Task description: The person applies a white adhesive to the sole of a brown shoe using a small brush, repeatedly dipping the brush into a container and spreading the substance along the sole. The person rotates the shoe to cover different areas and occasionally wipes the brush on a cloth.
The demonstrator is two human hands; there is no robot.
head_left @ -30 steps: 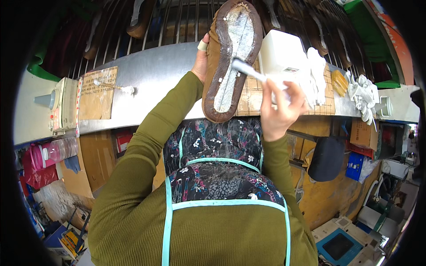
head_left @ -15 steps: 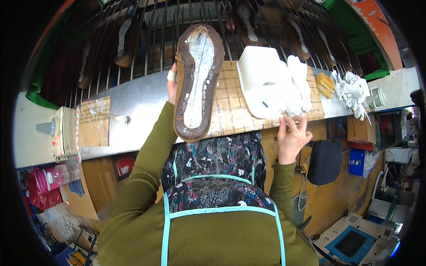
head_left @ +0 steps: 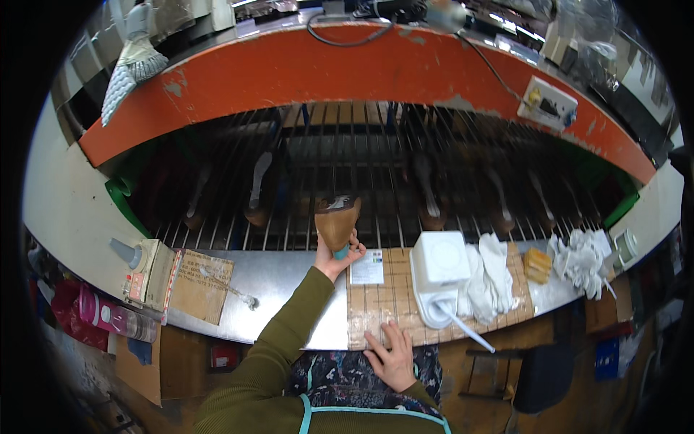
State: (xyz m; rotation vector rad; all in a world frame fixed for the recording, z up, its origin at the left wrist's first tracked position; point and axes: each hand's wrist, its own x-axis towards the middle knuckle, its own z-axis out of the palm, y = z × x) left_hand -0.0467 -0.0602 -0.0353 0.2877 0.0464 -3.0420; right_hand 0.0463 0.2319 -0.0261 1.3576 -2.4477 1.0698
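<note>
My left hand (head_left: 334,259) reaches forward and grips a brown shoe upper on a last (head_left: 337,226), holding it by the heel end around a teal part. The shoe is at the front of the metal bar rack (head_left: 300,192), its toe and dark sole edge pointing away from me. My right hand (head_left: 392,359) has its fingers spread over the near edge of the taped cardboard sheet (head_left: 372,315), holding nothing. Beyond it stands a white plastic container (head_left: 441,264) with a tray-like front. A thin white handle (head_left: 466,329) slants out of that tray over the table edge.
Several other shoes (head_left: 432,195) lie sole up on the bars under an orange beam (head_left: 347,69). White gloves (head_left: 495,278), a yellow block (head_left: 536,266) and crumpled gloves (head_left: 582,260) lie on the right. A beige device (head_left: 150,271) and cardboard piece (head_left: 206,286) are on the left.
My left hand has carried the shoe forward from in front of me to the rack. The view has tilted up. My right hand has drawn left, from pinched fingers near the white tray to spread ones.
</note>
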